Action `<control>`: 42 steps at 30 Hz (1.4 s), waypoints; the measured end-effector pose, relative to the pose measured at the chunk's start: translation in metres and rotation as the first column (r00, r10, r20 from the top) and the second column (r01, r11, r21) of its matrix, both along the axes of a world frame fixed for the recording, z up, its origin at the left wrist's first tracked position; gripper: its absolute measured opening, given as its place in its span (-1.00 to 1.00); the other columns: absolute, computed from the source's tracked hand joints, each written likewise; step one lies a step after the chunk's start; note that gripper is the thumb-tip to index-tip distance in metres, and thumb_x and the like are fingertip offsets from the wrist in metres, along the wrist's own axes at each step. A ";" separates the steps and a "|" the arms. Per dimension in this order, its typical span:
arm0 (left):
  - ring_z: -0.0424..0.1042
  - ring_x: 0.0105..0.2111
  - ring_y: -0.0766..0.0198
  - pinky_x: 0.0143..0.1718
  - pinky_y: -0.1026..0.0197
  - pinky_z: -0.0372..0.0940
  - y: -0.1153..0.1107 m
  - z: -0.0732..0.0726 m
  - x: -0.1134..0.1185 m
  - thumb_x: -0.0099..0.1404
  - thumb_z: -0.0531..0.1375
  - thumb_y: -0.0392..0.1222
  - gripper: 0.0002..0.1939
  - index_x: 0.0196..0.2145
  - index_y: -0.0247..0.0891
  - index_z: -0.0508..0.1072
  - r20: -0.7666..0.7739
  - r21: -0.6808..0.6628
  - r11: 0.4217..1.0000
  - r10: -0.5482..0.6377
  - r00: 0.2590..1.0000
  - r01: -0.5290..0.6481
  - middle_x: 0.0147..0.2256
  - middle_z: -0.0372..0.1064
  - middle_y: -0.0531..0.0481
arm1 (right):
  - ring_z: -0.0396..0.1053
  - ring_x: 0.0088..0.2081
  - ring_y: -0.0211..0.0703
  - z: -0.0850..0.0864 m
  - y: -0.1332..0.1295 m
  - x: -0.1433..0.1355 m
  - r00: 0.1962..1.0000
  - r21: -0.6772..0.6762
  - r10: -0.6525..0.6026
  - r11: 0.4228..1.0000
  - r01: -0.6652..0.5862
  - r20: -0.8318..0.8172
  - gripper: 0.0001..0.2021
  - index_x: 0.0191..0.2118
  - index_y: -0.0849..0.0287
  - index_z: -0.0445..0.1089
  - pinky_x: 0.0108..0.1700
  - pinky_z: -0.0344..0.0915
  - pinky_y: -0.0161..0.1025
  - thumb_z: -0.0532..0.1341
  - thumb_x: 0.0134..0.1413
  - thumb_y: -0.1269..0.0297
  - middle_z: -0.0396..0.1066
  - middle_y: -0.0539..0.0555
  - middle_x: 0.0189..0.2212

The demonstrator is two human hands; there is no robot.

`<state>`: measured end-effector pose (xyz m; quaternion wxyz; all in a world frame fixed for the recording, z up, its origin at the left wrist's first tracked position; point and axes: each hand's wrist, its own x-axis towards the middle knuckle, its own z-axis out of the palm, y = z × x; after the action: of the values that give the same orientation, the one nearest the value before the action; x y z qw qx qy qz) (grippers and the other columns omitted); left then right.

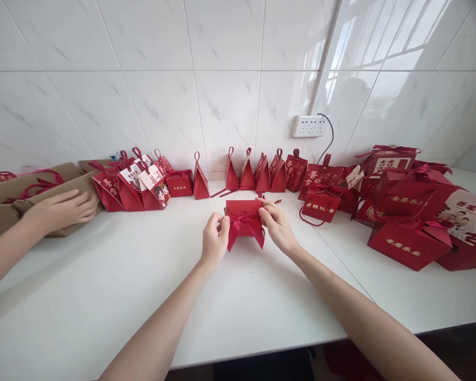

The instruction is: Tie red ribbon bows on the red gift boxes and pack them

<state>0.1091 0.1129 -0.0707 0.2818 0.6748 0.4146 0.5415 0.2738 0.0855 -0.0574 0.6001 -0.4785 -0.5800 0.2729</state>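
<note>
Between my two hands is a small red gift box (244, 210), with a dark pink ribbon bow (243, 220) on the side facing me and the ribbon's two tails hanging down. My left hand (216, 236) pinches the box at its left edge, thumb in front. Thumb and fingers of my right hand (276, 226) close on its right upper edge, where a bit of gold cord (267, 203) shows. The box's back is hidden. Behind it, several red triangular boxes (246, 174) with ribbon loops stand along the wall.
At left, another person's hand (69, 211) rests on brown cardboard boxes (59, 227). Red boxes with printed tags (154, 185) stand beside them. A pile of larger red boxes (410, 241) fills the right side. A white power strip (308, 127) with a black cable hangs on the tiled wall.
</note>
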 end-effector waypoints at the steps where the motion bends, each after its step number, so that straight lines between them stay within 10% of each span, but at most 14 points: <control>1: 0.12 -0.54 0.35 -0.43 0.29 0.17 0.000 0.000 0.000 0.29 -0.01 -0.07 -0.71 -0.54 -0.17 0.04 -0.006 0.007 1.000 0.010 1.000 -0.010 -0.56 0.05 0.12 | 0.22 0.04 0.03 -0.001 0.001 0.001 1.000 -0.003 0.015 1.000 -0.015 -0.023 -0.58 -0.65 0.11 0.06 -0.18 0.25 -0.15 0.08 0.10 0.01 0.39 0.12 -0.22; 19: 0.01 -0.62 0.36 -0.55 0.29 0.05 -0.005 0.002 0.005 0.30 -0.02 -0.13 -0.73 -0.55 -0.16 0.04 0.047 -0.073 0.993 0.092 0.995 -0.088 -0.61 -0.02 0.15 | 0.16 0.11 0.11 -0.005 0.007 -0.004 0.923 -0.083 0.074 0.990 -0.113 -0.376 -0.63 -0.68 0.14 0.15 -0.37 0.26 -0.25 0.22 -0.04 0.08 0.36 0.16 -0.12; 31: 0.12 -0.55 0.37 -0.51 0.32 0.08 0.001 0.000 -0.006 0.23 0.07 -0.07 -0.71 -0.56 -0.20 0.08 0.087 -0.024 0.999 -0.037 0.996 0.039 -0.58 0.02 0.14 | 0.29 -0.15 -0.12 0.004 -0.004 0.004 0.986 -0.051 0.165 0.985 -0.164 0.035 -0.69 -0.42 0.10 0.07 -0.21 0.31 -0.20 0.24 -0.05 0.11 0.27 0.06 -0.18; 35: 0.31 -0.21 0.26 -0.25 0.26 0.24 0.006 0.003 -0.008 0.13 0.19 -0.04 -0.67 -0.18 -0.16 0.24 0.234 -0.105 0.994 -0.010 0.972 0.036 -0.22 0.25 -0.01 | 0.28 -0.07 -0.11 0.003 -0.004 0.002 0.977 -0.060 0.208 0.977 -0.205 0.051 -0.74 -0.30 0.11 0.17 -0.12 0.32 -0.15 0.26 -0.06 0.18 0.23 0.10 -0.08; 38: 0.20 0.07 0.14 -0.02 0.16 0.20 0.009 0.005 -0.008 0.13 0.20 -0.01 -0.45 0.05 -0.10 0.19 0.224 -0.197 0.971 -0.089 0.970 0.135 0.08 0.15 -0.09 | 0.26 0.00 -0.11 0.003 -0.006 0.000 0.964 -0.068 0.257 0.965 -0.252 0.074 -0.61 -0.09 0.07 0.16 -0.03 0.30 -0.10 0.26 -0.05 0.18 0.14 0.13 0.05; 42: 0.31 -0.01 0.15 0.02 0.13 0.21 0.011 0.004 -0.007 0.19 0.15 0.02 -0.44 0.12 -0.10 0.15 0.260 -0.261 0.916 -0.237 0.936 0.305 -0.01 0.30 -0.05 | 0.15 0.14 0.02 0.001 -0.008 0.002 0.929 -0.046 0.292 0.956 -0.289 0.229 -0.25 0.11 0.01 -0.06 0.04 0.28 -0.02 0.36 -0.17 0.16 0.01 0.20 0.13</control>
<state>0.1019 0.1237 -0.0670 0.4973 0.6109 0.3589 0.5007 0.2754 0.0773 -0.0566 0.4779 -0.4197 -0.7094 0.3037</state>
